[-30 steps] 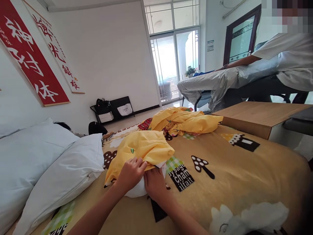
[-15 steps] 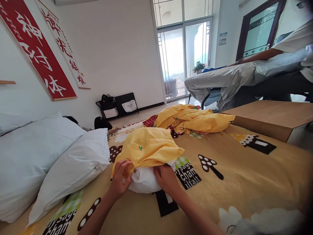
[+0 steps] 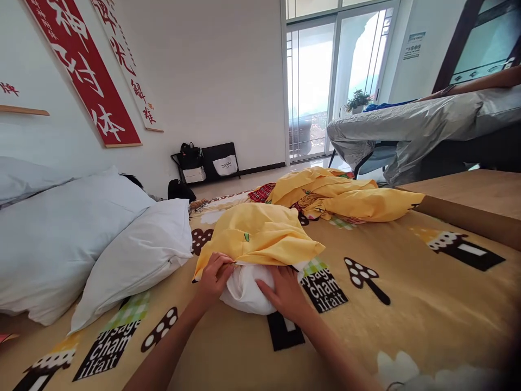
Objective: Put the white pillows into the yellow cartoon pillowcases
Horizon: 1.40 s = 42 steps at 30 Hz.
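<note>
A yellow pillowcase [image 3: 264, 228] with a small green print covers most of a white pillow [image 3: 248, 293], whose near end bulges out of the opening. At the opening's left side my left hand [image 3: 215, 274] is closed, pinching the pillowcase edge between thumb and fingers. My right hand [image 3: 285, 290] lies against the pillow's right part with the thumb stretched apart over the white surface. Its fingers are extended, and their tips are hidden beneath the pillowcase edge. Both rest on a tan printed bedspread [image 3: 407, 326].
White pillows [image 3: 134, 244] are piled at the left. Crumpled yellow bedding [image 3: 337, 195] lies farther back. A wooden bed edge [image 3: 468, 212] borders the right. Beyond it, another person's arm [image 3: 488, 84] rests on a plastic-covered table [image 3: 407, 122].
My right thumb has moved off the pillowcase edge and spread onto the white pillow. My left hand still pinches the edge. The view has turned, shifting everything rightward.
</note>
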Each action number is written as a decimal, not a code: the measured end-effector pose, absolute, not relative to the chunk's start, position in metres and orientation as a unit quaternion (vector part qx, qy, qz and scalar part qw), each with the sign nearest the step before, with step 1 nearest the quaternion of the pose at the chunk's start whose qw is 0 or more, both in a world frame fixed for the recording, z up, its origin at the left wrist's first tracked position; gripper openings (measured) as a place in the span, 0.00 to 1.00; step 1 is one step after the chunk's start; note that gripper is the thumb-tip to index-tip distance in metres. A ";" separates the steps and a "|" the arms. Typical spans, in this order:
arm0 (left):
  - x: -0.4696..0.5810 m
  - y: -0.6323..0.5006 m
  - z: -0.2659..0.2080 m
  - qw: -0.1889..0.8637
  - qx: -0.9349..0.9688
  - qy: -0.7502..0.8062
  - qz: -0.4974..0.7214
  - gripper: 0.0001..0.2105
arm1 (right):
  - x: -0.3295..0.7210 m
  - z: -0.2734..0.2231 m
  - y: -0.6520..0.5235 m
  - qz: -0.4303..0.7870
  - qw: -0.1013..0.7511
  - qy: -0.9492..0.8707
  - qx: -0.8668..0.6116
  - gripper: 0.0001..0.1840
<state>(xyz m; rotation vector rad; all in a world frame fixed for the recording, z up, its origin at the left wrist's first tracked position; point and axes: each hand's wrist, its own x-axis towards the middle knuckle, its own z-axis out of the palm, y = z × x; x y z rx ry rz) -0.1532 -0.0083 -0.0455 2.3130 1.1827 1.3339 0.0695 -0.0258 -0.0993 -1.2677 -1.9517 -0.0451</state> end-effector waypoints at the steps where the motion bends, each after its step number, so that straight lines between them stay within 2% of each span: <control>1: -0.152 -0.008 -0.045 0.127 0.782 0.407 0.455 0.09 | 0.069 -0.100 -0.025 -0.018 0.378 -0.768 -0.517 0.25; 7: -0.145 -0.009 -0.036 0.187 0.763 0.425 0.451 0.11 | 0.065 -0.091 -0.023 -0.021 0.311 -0.751 -0.582 0.24; 11: -0.141 -0.009 -0.032 0.215 0.753 0.440 0.440 0.12 | 0.067 -0.083 -0.025 0.030 0.268 -0.759 -0.593 0.22; 15: -0.140 -0.009 -0.031 0.214 0.757 0.448 0.424 0.13 | 0.073 -0.084 -0.024 0.070 0.261 -0.743 -0.612 0.20; 17: -0.139 -0.011 -0.031 0.195 0.767 0.450 0.414 0.13 | 0.074 -0.089 -0.021 0.086 0.282 -0.722 -0.626 0.18; 20: -0.137 -0.014 -0.029 0.112 0.811 0.436 0.373 0.10 | 0.072 -0.097 -0.018 0.099 0.363 -0.677 -0.633 0.15; 23: -0.133 -0.014 -0.027 -0.004 0.850 0.417 0.322 0.08 | 0.066 -0.100 -0.016 0.091 0.423 -0.641 -0.634 0.17; 26: -0.127 -0.009 -0.022 -0.073 0.854 0.397 0.327 0.08 | 0.060 -0.090 -0.012 0.076 0.463 -0.610 -0.638 0.19; 32: -0.095 -0.002 -0.004 -0.109 0.816 0.373 0.428 0.07 | 0.071 -0.034 0.005 0.023 0.540 -0.539 -0.646 0.19; 37: -0.052 -0.015 0.025 -0.099 0.755 0.389 0.518 0.06 | 0.092 0.036 0.012 -0.058 0.579 -0.520 -0.625 0.13; 42: -0.046 -0.039 0.057 -0.076 0.656 0.426 0.618 0.05 | 0.079 0.109 0.000 -0.189 0.529 -0.610 -0.559 0.11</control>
